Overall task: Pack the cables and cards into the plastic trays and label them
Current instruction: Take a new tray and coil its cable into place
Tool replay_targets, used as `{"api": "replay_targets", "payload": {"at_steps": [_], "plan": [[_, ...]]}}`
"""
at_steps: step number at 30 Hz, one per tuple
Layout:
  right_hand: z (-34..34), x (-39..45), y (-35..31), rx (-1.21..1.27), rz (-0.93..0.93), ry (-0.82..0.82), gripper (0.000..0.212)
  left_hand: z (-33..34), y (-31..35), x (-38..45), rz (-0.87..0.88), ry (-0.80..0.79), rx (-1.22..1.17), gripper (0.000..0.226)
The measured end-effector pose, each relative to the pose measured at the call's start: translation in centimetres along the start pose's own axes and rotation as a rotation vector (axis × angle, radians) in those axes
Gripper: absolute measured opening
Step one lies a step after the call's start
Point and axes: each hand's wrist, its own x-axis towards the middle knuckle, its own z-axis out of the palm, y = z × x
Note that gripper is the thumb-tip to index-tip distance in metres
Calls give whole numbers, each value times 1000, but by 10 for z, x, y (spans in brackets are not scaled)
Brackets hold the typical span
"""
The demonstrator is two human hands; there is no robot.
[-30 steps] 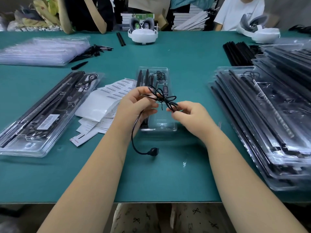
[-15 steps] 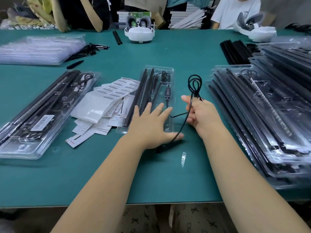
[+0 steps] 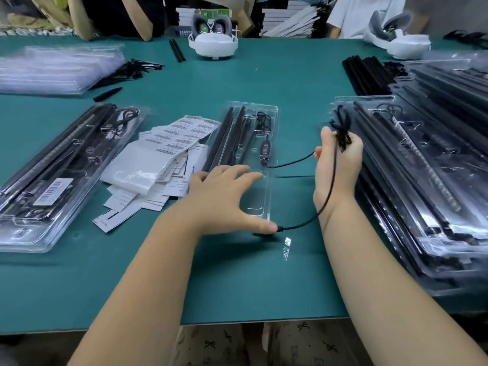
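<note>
Fingers [image 3: 343, 143] of my right hand grip the cable [image 3: 328, 191], left hand [image 3: 227, 196] flat on the tray [image 3: 273, 112]; pulling could drag out the controller [image 3: 264, 151].

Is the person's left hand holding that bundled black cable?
No, the right hand grips the cable bundle, while the left hand lies spread with straight fingers over the clear tray.

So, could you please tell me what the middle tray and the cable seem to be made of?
Tray: clear, glossy moulded plastic, likely thin; the table shows through and its edges glint.
Cable: black and matte, probably rubber or soft plastic sheathing; it bends freely from the right hand.
</note>
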Motion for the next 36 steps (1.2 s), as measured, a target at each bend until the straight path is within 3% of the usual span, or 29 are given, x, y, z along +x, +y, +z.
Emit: {"api": "replay_targets", "payload": {"at_steps": [3,8,14,19,25,36], "plan": [[-3,7,0,85,127,23,14,-11,-17,-6,85,-74,-137,100],[-2,12,0,152,336,-52,15,-11,-9,-1,147,46,-272,55],[-2,4,-2,-174,425,-234,14,-10,-14,3,149,37,-358,47],[-9,-11,-15,-553,460,-701,18,-5,-16,4,123,74,-407,19],[-24,-13,-27,-709,495,-1038,8,-5,-11,1,124,91,-352,5],[-35,2,-21,-550,522,-1150,23,5,13,11,77,138,-189,16]]}}
